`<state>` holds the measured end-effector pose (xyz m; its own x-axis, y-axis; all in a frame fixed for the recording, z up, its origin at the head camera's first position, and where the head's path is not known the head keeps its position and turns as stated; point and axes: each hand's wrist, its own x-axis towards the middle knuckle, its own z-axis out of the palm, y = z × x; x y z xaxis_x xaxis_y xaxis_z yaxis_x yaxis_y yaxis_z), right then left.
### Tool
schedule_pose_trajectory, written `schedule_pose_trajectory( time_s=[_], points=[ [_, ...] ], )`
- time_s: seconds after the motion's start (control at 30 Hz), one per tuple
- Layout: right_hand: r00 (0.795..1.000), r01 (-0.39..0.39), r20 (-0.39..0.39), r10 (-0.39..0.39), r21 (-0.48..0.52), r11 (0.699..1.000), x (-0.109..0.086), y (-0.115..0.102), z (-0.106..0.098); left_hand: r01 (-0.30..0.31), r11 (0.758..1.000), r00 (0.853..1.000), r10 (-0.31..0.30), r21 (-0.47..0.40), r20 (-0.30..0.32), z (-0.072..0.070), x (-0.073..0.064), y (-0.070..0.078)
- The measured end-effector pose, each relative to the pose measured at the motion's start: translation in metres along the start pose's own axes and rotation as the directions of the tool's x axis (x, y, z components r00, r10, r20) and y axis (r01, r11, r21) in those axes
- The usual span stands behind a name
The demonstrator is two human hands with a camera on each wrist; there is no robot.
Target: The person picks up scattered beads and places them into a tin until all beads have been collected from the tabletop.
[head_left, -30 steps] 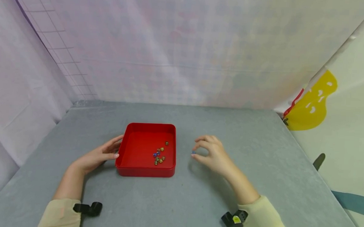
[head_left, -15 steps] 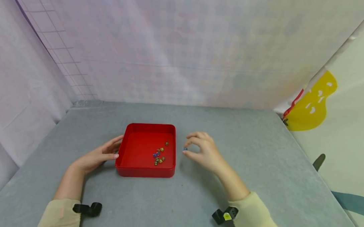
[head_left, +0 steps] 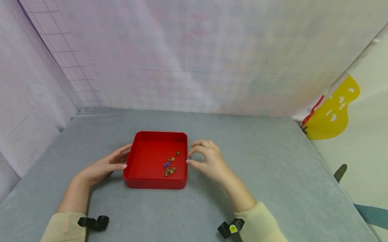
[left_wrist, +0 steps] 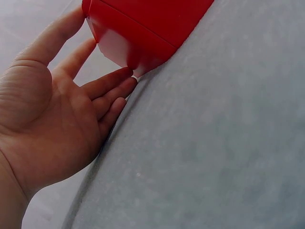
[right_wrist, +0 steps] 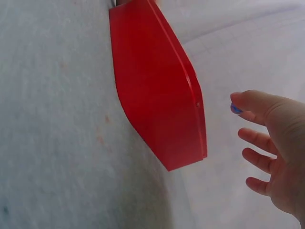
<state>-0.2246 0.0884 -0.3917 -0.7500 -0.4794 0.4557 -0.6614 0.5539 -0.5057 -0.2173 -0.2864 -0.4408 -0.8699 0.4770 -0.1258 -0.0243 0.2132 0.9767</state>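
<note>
A square red tray (head_left: 148, 155) with raised walls stands on the table. Inside it, towards the right, lie several small shiny balls (head_left: 171, 171), gold-toned and blue. My left hand (head_left: 101, 167) rests against the tray's left side; in the left wrist view the thumb (left_wrist: 57, 36) touches the rim and extended fingers touch the wall. Thumb and forefinger of my right hand (head_left: 208, 161) pinch a small shiny blue ball (head_left: 189, 158) beside the tray's right rim. The blue ball (right_wrist: 236, 109) peeks out at the thumb tip in the right wrist view, the other fingers spread.
The grey cloth-covered table (head_left: 165, 216) extends around the tray. A pale curtain (head_left: 196, 57) hangs behind the far edge, with another cloth bearing a yellow print (head_left: 333, 111) on the right. Black wrist cameras (head_left: 94, 223) sit on both sleeves.
My right hand has moved left with the blue ball, from apart from the tray to its right rim. The left hand and the tray have stayed put.
</note>
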Motion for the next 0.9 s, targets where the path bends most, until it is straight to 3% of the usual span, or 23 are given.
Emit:
schedule_pose_trajectory(
  time_s=[0.9],
  points=[
    [1.0, -0.012, 0.017, 0.011, 0.028, 1.0, 0.01, 0.0, 0.029, -0.01, 1.0, 1.0, 0.01, -0.003, 0.002, 0.001, 0.0, 0.001]
  ],
)
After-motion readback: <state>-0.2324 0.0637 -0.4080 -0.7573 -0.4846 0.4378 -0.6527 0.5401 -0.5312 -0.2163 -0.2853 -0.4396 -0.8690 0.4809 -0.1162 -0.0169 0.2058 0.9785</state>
